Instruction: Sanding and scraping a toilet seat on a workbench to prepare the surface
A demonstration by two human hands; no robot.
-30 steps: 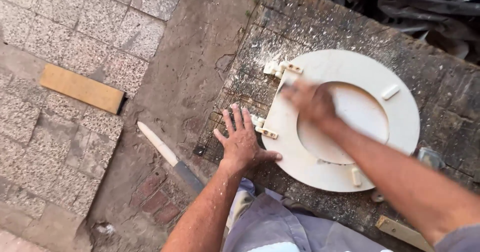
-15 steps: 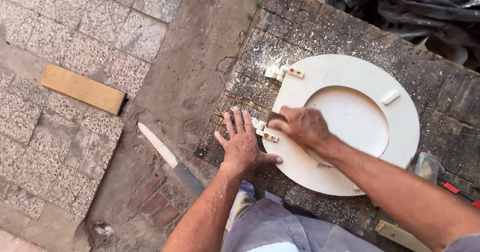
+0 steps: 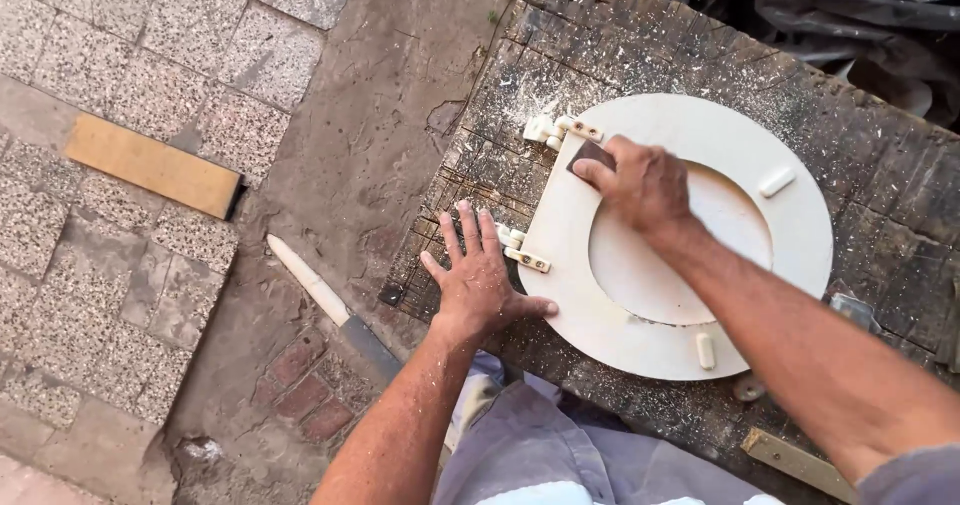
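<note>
No packages, labels, signs or screens show anywhere in this view of the workbench

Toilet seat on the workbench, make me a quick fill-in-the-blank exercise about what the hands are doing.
1. The right hand presses a small dark ____ onto the toilet seat.
2. The left hand lies ____ on the workbench, fingers spread.
3. Pale ____ speckles the workbench around the seat.
4. The seat's hinges point toward the person's ____ side.

Missing words: sanding block; flat; dust; left
</note>
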